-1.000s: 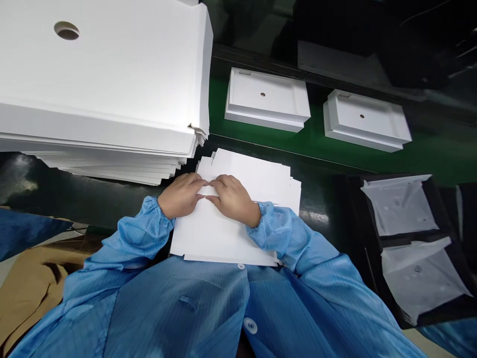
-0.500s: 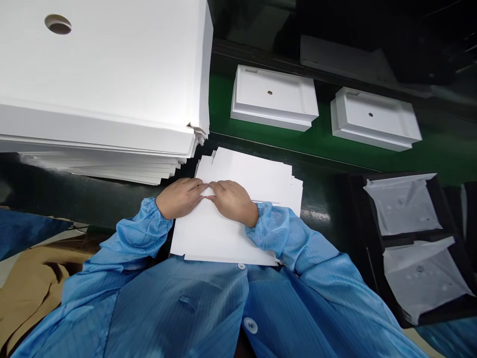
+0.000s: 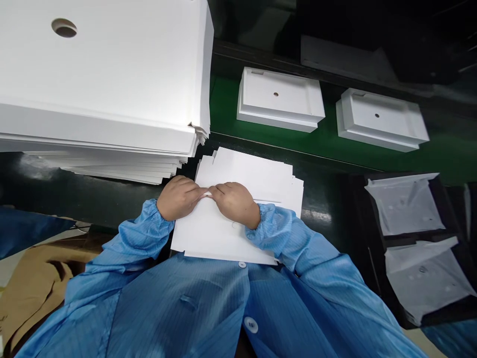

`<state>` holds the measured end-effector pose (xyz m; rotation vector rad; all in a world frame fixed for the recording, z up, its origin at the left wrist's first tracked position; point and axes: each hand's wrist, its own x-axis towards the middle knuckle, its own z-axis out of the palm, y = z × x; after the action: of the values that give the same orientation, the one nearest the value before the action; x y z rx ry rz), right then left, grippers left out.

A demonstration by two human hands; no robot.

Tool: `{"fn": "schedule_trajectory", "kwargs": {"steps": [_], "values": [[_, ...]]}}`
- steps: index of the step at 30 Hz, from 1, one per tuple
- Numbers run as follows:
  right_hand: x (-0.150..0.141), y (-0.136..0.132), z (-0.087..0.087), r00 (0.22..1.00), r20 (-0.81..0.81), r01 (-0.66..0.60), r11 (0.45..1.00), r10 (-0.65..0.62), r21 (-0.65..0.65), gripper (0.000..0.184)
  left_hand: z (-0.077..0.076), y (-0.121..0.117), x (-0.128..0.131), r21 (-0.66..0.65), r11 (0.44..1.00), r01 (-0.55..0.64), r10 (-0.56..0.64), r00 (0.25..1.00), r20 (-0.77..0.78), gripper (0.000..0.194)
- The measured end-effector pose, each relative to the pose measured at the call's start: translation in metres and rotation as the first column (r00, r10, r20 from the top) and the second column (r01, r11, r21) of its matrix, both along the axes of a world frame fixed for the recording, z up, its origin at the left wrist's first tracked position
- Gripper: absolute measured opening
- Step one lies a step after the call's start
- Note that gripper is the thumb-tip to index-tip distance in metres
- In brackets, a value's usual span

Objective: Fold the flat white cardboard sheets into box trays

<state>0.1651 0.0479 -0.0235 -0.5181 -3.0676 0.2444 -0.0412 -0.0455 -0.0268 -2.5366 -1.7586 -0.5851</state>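
Note:
A flat white cardboard sheet [image 3: 219, 233] lies on a small pile of like sheets [image 3: 261, 174] on the dark bench in front of me. My left hand [image 3: 179, 197] and my right hand [image 3: 234, 201] rest on it side by side, fingertips meeting at its middle. The fingers of both are curled and pinch a fold or edge of the sheet between them. Both wrists wear blue elastic-cuffed sleeves.
A tall stack of white die-cut sheets [image 3: 100, 89] with a round hole fills the upper left. Two folded white boxes [image 3: 280, 99] [image 3: 382, 118] sit on a green conveyor belt [image 3: 223, 107] beyond. Black trays with clear plastic bags [image 3: 406, 204] stand at the right.
The two boxes on the belt have shifted to the right. My fingers have drawn closer together on the sheet.

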Motion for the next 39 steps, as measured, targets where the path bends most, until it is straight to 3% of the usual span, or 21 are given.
{"fn": "schedule_trajectory", "kwargs": {"steps": [5, 11, 15, 22, 29, 35, 39], "values": [[0.0, 0.0, 0.01, 0.999, 0.046, 0.022, 0.999, -0.021, -0.037, 0.038, 0.002, -0.001, 0.002, 0.088, 0.996, -0.019, 0.016, 0.999, 0.031, 0.019], [0.002, 0.0, 0.022, 0.996, 0.079, 0.049, 0.995, -0.042, -0.083, 0.045, 0.006, -0.002, 0.002, 0.021, 1.0, 0.004, -0.004, 1.0, -0.015, 0.026], [0.023, 0.014, 0.03, 0.998, 0.055, 0.036, 0.991, -0.029, -0.132, 0.042, 0.008, -0.003, -0.001, -0.004, 1.0, 0.03, -0.03, 0.999, -0.037, 0.03], [0.07, 0.037, 0.014, 0.994, -0.016, 0.109, 0.988, -0.111, -0.109, 0.035, 0.004, -0.003, -0.01, 0.014, 1.0, 0.014, -0.014, 1.0, -0.022, 0.022], [0.071, 0.029, 0.009, 0.993, -0.028, 0.115, 0.993, -0.115, -0.001, 0.039, 0.007, 0.002, -0.008, -0.014, 0.998, 0.063, -0.063, 0.998, 0.011, 0.029], [0.074, 0.029, 0.01, 0.993, -0.053, 0.103, 0.995, -0.104, -0.02, 0.035, 0.01, 0.002, -0.004, -0.085, 0.996, 0.016, -0.008, 0.996, 0.093, 0.031], [0.087, 0.037, 0.01, 0.992, -0.059, 0.112, 0.991, -0.116, -0.067, 0.038, 0.011, 0.006, 0.002, -0.046, 0.999, 0.029, -0.023, 0.991, 0.135, 0.029]]}}
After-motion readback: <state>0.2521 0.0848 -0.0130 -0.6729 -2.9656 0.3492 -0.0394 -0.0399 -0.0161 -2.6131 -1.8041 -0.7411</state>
